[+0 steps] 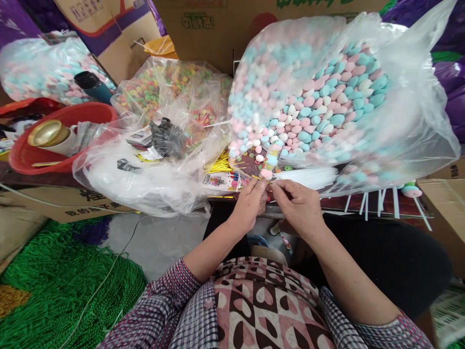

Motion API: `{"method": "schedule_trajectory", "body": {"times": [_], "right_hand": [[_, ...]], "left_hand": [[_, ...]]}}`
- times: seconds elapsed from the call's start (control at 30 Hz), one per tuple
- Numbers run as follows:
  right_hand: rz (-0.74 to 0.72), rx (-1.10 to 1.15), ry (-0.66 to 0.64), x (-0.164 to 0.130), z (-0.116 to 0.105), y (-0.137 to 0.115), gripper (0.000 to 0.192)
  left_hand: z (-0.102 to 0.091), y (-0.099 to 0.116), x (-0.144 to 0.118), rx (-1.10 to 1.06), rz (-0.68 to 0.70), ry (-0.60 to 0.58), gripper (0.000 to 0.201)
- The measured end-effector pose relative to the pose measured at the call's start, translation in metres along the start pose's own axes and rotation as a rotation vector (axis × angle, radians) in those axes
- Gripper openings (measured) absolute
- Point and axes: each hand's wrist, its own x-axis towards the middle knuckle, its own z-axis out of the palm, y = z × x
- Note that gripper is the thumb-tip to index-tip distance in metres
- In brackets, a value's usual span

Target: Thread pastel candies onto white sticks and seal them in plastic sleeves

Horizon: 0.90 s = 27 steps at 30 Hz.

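Pinching a thin gold twist tie [268,182] betw. fingertips of L hand [250,206] & R hand [298,206], both clenched on it, just above lap at table edge. Touching tie: small filled candy packet [267,162], w/ white sticks [308,177] beside. Further back: big clear bag of pink/blue/white candies [327,97], bag of colourful rings [167,92], red basin [65,138] far L.

Dark worktop [385,207] w/ big clear candy bag [327,92], white sticks [308,177], red basin [61,140], gold twist ties [218,166].
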Motion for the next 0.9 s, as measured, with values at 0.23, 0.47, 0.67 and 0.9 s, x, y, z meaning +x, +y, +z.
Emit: {"method": "schedule_trajectory", "body": {"times": [0.23, 0.47, 0.67, 0.9], "right_hand": [[0.377, 0.574, -0.038, -0.006, -0.007, 0.006, 0.031], [0.433, 0.871, -0.225, -0.011, -0.024, 0.012, 0.039], [0.4, 0.949, -0.356, -0.014, -0.028, 0.029, 0.033], [0.246, 0.569, 0.163, -0.019, -0.004, 0.038, 0.015]], "left_hand": [[0.004, 0.004, -0.007, -0.092, -0.165, -0.307, 0.029], [0.006, 0.008, -0.021, -0.134, -0.47, -0.559, 0.041], [0.008, 0.0, -0.022, -0.201, -0.591, -0.59, 0.04], [0.022, -0.003, -0.014, -0.164, -0.329, -0.27, 0.037]]}}
